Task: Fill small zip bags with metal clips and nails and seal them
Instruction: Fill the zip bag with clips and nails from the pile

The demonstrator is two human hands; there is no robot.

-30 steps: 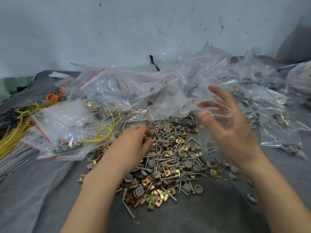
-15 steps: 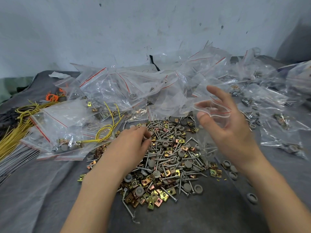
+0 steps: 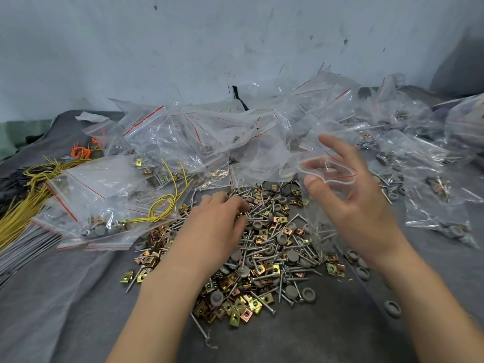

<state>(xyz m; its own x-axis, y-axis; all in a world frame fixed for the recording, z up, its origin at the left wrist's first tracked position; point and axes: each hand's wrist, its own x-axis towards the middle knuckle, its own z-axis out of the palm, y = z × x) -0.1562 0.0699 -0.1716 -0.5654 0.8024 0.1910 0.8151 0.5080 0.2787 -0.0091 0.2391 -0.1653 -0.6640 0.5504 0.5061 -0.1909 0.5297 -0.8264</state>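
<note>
One grey cloth [image 3: 65, 297] spreads under everything before you. Across its far side sprawls a heap of clear red-striped bags [image 3: 183, 142], some with hardware inside, and a bundle of yellow wires [image 3: 18, 218] lies at your left edge. Nearer, in the middle, sits the loose pile of metal clips and nails [image 3: 269, 247]. Your right hand [image 3: 351, 205] is raised over the pile's right side, fingers spread. It holds the zip bag [image 3: 314, 218] by its mouth between thumb and fingers; the mouth gapes and the bag hangs down to the pile. Your left hand [image 3: 217, 226] lies palm down on the pile's left part, near the bag but apart from it, fingers curled into the nails. Its fingertips are blurred, so you cannot tell whether they grip anything. A few grey caps [image 3: 392, 309] lie apart at the right.
</note>
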